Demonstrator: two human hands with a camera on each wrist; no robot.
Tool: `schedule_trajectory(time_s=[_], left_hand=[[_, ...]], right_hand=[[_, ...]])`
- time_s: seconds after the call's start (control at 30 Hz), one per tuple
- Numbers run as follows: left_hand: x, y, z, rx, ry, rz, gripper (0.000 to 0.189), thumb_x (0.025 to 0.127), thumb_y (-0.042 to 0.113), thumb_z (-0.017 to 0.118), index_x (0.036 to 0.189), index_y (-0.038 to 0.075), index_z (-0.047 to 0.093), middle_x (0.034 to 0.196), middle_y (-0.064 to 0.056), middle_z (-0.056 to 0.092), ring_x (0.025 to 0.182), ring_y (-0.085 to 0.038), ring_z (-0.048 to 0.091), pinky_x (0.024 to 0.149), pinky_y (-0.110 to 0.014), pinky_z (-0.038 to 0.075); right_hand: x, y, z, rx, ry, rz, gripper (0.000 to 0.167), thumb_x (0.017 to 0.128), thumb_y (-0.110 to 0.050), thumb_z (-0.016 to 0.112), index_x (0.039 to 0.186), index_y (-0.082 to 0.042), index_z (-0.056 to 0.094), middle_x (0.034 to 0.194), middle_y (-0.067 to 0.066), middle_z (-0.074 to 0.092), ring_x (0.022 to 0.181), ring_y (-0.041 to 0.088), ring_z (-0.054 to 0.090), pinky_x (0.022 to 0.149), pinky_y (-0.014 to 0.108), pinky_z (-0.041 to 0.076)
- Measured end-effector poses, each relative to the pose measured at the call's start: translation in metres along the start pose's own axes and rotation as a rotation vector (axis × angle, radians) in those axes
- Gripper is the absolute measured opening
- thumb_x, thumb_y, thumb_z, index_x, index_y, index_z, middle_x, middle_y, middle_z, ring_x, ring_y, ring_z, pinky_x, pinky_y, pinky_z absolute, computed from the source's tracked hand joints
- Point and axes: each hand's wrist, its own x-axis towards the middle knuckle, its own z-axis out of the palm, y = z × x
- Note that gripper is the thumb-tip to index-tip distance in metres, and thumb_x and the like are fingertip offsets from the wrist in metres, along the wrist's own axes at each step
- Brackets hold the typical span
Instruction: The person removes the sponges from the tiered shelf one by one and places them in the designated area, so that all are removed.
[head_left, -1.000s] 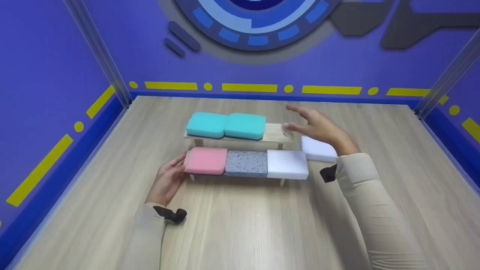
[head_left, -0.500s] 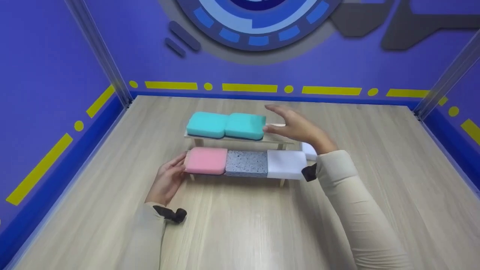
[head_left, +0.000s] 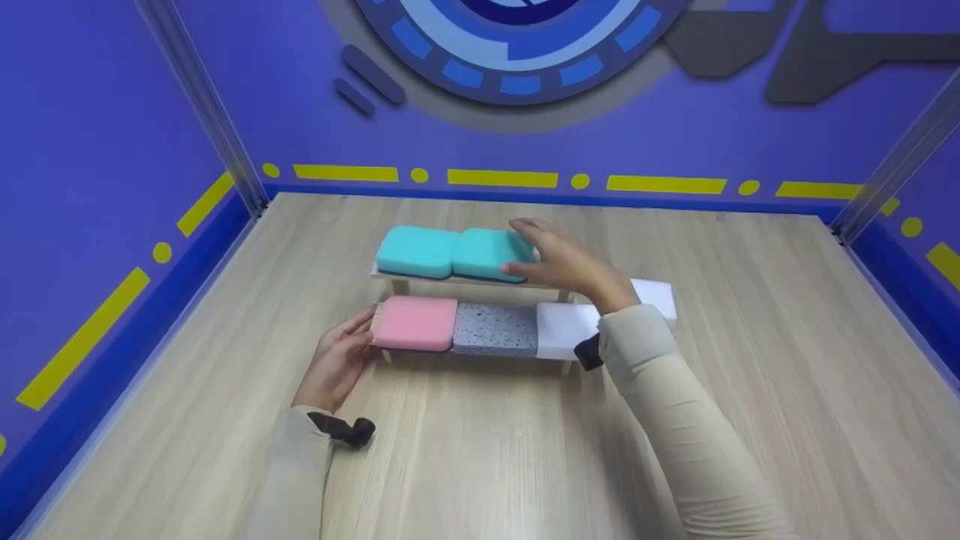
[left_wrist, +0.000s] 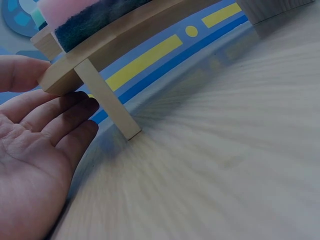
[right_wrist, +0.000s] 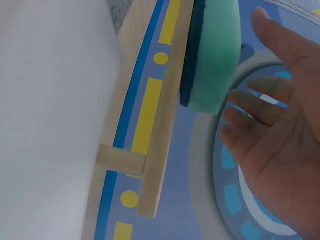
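A two-tier wooden rack (left_wrist: pixel 107 100) stands on the table. My left hand (head_left: pixel 335 361) grips the left end of its lower tier, thumb above and fingers beneath in the left wrist view. On that tier lie a pink sponge (head_left: pixel 415 322) with a dark scouring side, a grey speckled block (head_left: pixel 495 330) and a white block (head_left: pixel 564 330). Two teal sponges sit side by side on the upper tier, a left one (head_left: pixel 415 251) and a right one (head_left: pixel 480 251). Over the right teal sponge's end is my right hand (head_left: pixel 561 260), fingers extended and thumb apart.
Another white block (head_left: pixel 656 297) lies behind the rack's right end, partly covered by the right forearm. Blue panels (head_left: pixel 480 142) with yellow marks wall the wooden table (head_left: pixel 465 442) at the back and sides.
My right hand has moved left, from beyond the upper tier's right end to over the right teal sponge. The left hand and the sponges have kept their places.
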Motion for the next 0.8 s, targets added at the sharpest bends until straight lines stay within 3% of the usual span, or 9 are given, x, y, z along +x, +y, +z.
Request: schedule_trajectory(time_s=[0.27,0.5,0.8], left_hand=[[0.0007,0.0010,0.0007,0.015,0.005,0.004,0.056,0.091,-0.011,0.039,0.145,-0.012,0.026,0.152,-0.028,0.028,0.111,-0.007,0.059,0.095,-0.021,0.047],[0.0018,0.0003,0.0008,0.011,-0.002,0.013,0.057,0.091,-0.012,0.039,0.145,-0.012,0.025,0.153,-0.028,0.025,0.110,-0.006,0.059,0.097,-0.021,0.046],[0.0014,-0.0006,-0.0001,0.015,0.006,0.018,0.056,0.090,-0.012,0.040,0.145,-0.012,0.027,0.152,-0.029,0.028,0.111,-0.008,0.060,0.096,-0.023,0.047]], right_hand=[[0.0053,-0.0004,0.0086,-0.028,0.004,0.033,0.079,0.090,-0.039,0.065,0.153,-0.011,0.025,0.160,0.012,0.020,0.146,0.032,0.021,0.118,0.047,0.022],[0.0049,0.0007,0.0068,-0.063,0.000,0.014,0.076,0.089,-0.037,0.067,0.150,-0.008,0.032,0.157,0.013,0.027,0.143,0.032,0.028,0.117,0.047,0.026],[0.0014,0.0018,0.0051,-0.033,-0.018,0.035,0.073,0.086,-0.032,0.071,0.148,-0.009,0.038,0.154,0.014,0.033,0.141,0.032,0.032,0.115,0.048,0.029]])
